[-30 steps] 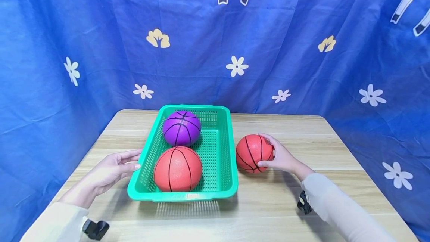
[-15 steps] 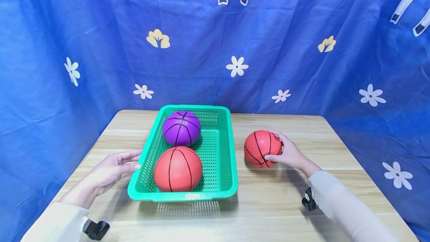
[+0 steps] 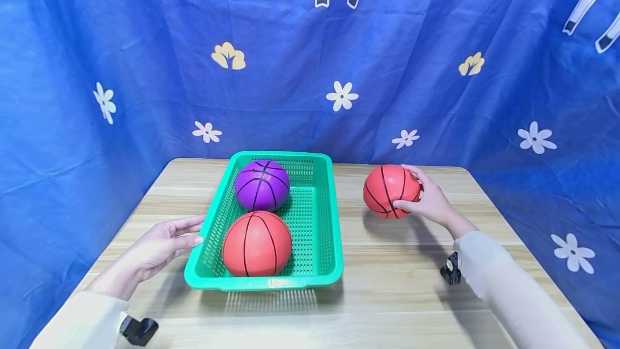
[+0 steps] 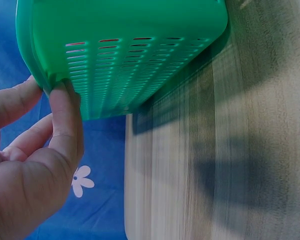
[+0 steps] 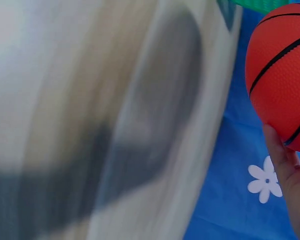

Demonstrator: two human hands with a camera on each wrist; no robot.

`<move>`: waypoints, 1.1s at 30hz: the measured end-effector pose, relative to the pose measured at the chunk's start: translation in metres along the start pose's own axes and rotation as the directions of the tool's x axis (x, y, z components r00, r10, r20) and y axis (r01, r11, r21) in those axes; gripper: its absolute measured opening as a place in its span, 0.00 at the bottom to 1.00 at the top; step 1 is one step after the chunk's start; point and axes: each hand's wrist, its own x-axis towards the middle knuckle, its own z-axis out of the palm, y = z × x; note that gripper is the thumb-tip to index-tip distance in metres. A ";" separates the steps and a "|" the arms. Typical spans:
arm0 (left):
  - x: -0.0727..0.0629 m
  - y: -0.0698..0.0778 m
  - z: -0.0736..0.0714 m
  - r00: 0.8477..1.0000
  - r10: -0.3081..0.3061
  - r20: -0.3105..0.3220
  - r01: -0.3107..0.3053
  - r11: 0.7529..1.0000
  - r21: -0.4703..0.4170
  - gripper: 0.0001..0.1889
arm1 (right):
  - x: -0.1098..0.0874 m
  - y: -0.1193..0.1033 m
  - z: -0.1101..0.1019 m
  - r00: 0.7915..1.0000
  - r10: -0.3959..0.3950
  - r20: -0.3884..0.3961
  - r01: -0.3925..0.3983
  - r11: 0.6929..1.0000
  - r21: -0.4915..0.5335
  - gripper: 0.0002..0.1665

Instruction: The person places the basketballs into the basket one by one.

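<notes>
My left hand (image 3: 162,246) pinches the left rim of a green plastic basket (image 3: 334,230), thumb on one side and fingers on the other, as the left wrist view shows close up at the basket's slotted wall (image 4: 110,60). Inside the basket lie a purple basketball (image 3: 262,186) at the back and a red basketball (image 3: 256,244) in front. To the right of the basket, my right hand (image 3: 431,201) grips another red basketball (image 3: 389,191) from its right side. That ball is raised over the table, its shadow below it. In the right wrist view the ball (image 5: 282,75) is cut off by the frame's edge.
The basket stands on a light wooden table (image 3: 387,295) with rounded back corners. Behind and at both sides hangs a blue curtain (image 3: 271,96) printed with flowers. Black wrist devices sit at the left sleeve (image 3: 138,331) and the right sleeve (image 3: 451,269).
My right hand has moved the red basketball rightward and back, away from the basket, and lifted it off the table. The left hand, basket and two balls inside have stayed still.
</notes>
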 end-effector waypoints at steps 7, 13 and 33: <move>0.000 0.000 0.000 1.000 0.003 -0.002 -0.003 1.000 -0.001 0.35 | 0.006 -0.049 -0.010 1.000 -0.028 -0.010 0.028 1.000 0.013 0.50; 0.000 -0.001 -0.001 1.000 0.003 -0.002 -0.003 1.000 -0.010 0.35 | 0.019 -0.059 -0.010 0.999 -0.043 -0.006 0.043 0.998 0.042 0.50; 0.001 -0.001 -0.001 1.000 0.012 -0.002 -0.012 1.000 -0.012 0.35 | 0.056 -0.095 0.034 0.987 -0.137 0.087 0.130 0.988 0.082 0.51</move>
